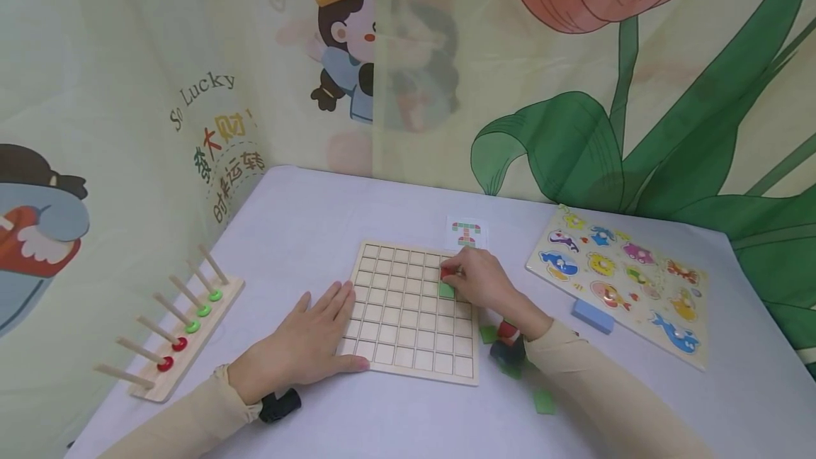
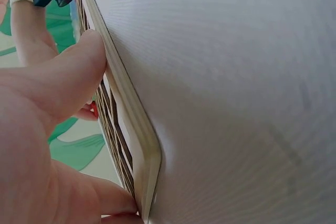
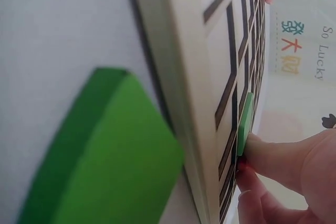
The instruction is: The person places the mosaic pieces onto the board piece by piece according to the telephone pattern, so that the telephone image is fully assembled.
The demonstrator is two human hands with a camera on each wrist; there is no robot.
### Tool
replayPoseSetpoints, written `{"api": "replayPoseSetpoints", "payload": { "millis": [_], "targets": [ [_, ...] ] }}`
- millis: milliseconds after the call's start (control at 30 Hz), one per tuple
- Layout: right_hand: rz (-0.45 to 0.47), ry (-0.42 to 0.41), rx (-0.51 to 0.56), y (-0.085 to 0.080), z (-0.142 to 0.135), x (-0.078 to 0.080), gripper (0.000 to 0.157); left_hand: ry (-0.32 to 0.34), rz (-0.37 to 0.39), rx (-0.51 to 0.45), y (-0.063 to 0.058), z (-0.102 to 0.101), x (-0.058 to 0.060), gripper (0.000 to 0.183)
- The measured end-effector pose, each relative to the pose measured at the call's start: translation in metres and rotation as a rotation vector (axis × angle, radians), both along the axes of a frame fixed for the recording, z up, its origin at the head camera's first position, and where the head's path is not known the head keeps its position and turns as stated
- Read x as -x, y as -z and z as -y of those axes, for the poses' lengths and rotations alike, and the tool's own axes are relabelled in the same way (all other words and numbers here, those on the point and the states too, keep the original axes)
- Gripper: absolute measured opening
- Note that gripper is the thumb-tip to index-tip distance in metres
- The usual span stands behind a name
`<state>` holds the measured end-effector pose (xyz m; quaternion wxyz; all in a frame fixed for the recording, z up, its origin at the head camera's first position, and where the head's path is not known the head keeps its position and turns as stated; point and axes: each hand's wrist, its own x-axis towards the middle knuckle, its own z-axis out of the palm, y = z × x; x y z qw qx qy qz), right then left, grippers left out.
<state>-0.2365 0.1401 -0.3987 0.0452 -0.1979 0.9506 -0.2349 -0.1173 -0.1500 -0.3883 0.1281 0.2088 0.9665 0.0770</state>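
A wooden grid board with rows of square cells lies in the middle of the table. My left hand rests at its left side, fingers straight along the edge and thumb on the near corner; the left wrist view shows the thumb pressing the rim. Over the board's upper right, my right hand pinches a red square tile between thumb and fingers. Just below that tile a green tile sits on the grid. In the right wrist view the red tile is mostly hidden behind the fingers.
Loose green tiles and a red one lie right of the board, partly under my right wrist. A pattern card lies behind it. At right are an animal knob puzzle and a blue block; at left, a peg rack with rings.
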Motion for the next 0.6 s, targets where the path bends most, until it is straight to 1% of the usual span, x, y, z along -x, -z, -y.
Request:
{"api": "replayPoseSetpoints", "payload": {
  "millis": [333,433,600],
  "targets": [
    [0.032,-0.001,0.034,-0.0001,-0.0011,0.0008,0.026,-0.005,0.009,-0.005,-0.0006,-0.0007,-0.0009,0.109],
    [0.047,0.010,0.045,-0.0001,-0.0010,0.0003,0.027,-0.005,0.009,-0.011,-0.0006,-0.0007,-0.0015,0.107],
    [0.048,0.012,0.050,-0.0004,-0.0006,0.0000,0.026,-0.005,0.007,-0.013,0.0001,-0.0004,-0.0013,0.107]
  ]
}}
